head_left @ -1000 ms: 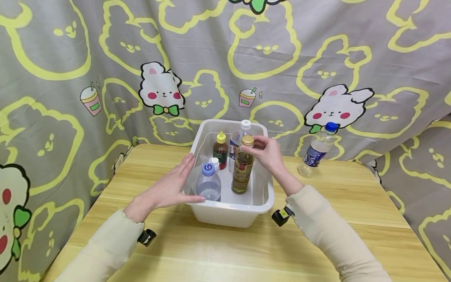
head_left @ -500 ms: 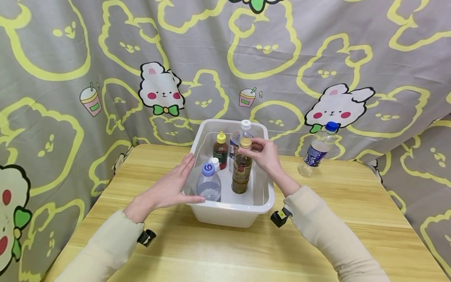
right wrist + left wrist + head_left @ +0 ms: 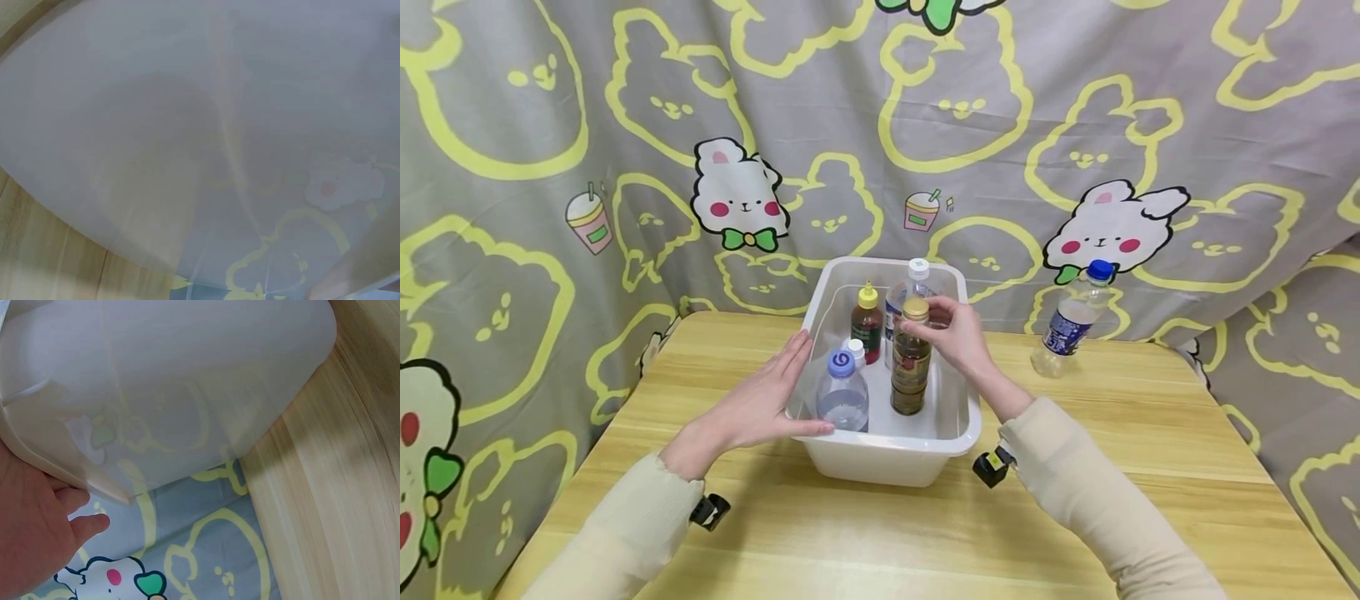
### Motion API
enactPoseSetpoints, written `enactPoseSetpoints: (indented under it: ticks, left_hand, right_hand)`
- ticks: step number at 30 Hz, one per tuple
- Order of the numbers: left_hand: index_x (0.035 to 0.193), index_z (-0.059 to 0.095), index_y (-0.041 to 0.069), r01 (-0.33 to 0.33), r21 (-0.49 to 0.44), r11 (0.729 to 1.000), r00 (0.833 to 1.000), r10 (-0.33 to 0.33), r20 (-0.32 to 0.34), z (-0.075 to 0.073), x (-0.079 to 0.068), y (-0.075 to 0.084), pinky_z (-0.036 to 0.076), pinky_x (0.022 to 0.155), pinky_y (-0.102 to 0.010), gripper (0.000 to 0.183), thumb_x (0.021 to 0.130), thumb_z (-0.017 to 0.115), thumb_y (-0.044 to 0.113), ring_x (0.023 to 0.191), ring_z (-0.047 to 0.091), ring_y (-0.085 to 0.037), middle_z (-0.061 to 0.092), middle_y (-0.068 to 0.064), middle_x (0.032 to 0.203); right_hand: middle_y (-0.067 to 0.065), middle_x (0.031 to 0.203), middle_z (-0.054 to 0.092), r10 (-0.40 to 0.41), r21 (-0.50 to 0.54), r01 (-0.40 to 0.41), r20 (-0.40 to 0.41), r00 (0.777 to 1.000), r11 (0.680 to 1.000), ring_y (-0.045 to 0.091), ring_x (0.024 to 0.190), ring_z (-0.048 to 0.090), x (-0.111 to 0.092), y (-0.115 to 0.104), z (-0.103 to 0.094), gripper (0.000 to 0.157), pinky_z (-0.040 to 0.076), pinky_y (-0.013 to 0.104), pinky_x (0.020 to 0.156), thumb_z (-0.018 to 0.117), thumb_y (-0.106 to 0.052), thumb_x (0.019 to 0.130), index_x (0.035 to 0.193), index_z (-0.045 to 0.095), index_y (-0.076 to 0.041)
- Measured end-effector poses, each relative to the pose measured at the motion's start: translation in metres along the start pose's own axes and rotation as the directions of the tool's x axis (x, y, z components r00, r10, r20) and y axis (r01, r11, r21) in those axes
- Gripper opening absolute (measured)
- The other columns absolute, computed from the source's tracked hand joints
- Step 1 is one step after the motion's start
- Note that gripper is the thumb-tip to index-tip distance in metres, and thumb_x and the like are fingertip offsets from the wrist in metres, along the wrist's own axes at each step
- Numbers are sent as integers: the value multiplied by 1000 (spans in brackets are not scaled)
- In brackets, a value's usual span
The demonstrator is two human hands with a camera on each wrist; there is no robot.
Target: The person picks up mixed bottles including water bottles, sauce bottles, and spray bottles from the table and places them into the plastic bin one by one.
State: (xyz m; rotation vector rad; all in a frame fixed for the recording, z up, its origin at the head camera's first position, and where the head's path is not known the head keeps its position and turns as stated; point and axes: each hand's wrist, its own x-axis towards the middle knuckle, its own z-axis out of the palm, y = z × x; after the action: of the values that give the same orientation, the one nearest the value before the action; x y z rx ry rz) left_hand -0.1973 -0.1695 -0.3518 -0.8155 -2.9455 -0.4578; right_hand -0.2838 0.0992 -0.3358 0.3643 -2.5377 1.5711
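Observation:
A white plastic basin (image 3: 880,461) stands on the wooden table with several bottles inside. My right hand (image 3: 961,337) pinches a bottle of brown drink (image 3: 911,368) just below its gold cap, with the bottle upright in the basin. My left hand (image 3: 751,408) rests on the basin's left rim, fingers straight along the side and thumb over the front edge. Close to that thumb is a clear bottle with a lilac cap (image 3: 842,363). In the left wrist view, the left hand (image 3: 34,531) is at the basin's rim (image 3: 81,481). The basin wall (image 3: 187,125) fills the right wrist view, hiding the right hand.
Behind the brown bottle stands a clear bottle with a white cap (image 3: 918,268). A yellow-capped sauce bottle (image 3: 867,327) and a small white cap (image 3: 856,347) show at the left inside. On the table to the right stands a blue-capped bottle (image 3: 1067,325). A patterned curtain (image 3: 820,108) hangs behind.
The top of the brown bottle has swung slightly left and down with my right hand, so it leans less than before. My left hand stays at the rim. The head view has shifted slightly.

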Motion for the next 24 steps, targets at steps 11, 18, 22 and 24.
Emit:
enactPoseSetpoints:
  ticks: [11,18,22,24]
  left_hand:
    - [141,6,0,16,-18,1000,1000,-16,9,1,0,-1,18,104,-45,112,68,51,72,133,4,-28,-2,-14,147]
    - [141,7,0,6,-6,1000,1000,-6,-2,0,0,-1,19,103,-44,112,68,50,73,133,5,-29,-2,-15,147]
    - [141,7,-1,3,-3,1000,1000,-3,0,0,0,-1,19,103,-45,112,68,50,73,133,5,-30,-1,-16,147]
    - [141,7,-1,2,-3,1000,1000,-2,2,0,0,-1,19,103,-45,112,68,50,73,133,5,-29,-1,-16,147]
  right_hand:
    - [17,108,59,-76,77,78,-28,997,994,29,101,55,-9,-3,-19,38,47,32,84,70,-15,77,108,58,3]
    - [20,109,58,-79,105,87,-79,994,991,28,98,56,-15,1,-38,39,46,34,84,68,-14,79,111,56,5]
    - [20,107,59,-76,64,84,-122,990,994,25,94,58,-19,10,-52,38,48,28,82,66,-15,80,111,56,6]
    - [18,106,60,-83,25,87,-148,986,996,22,92,58,-21,14,-59,38,48,25,80,66,-17,81,110,57,5]
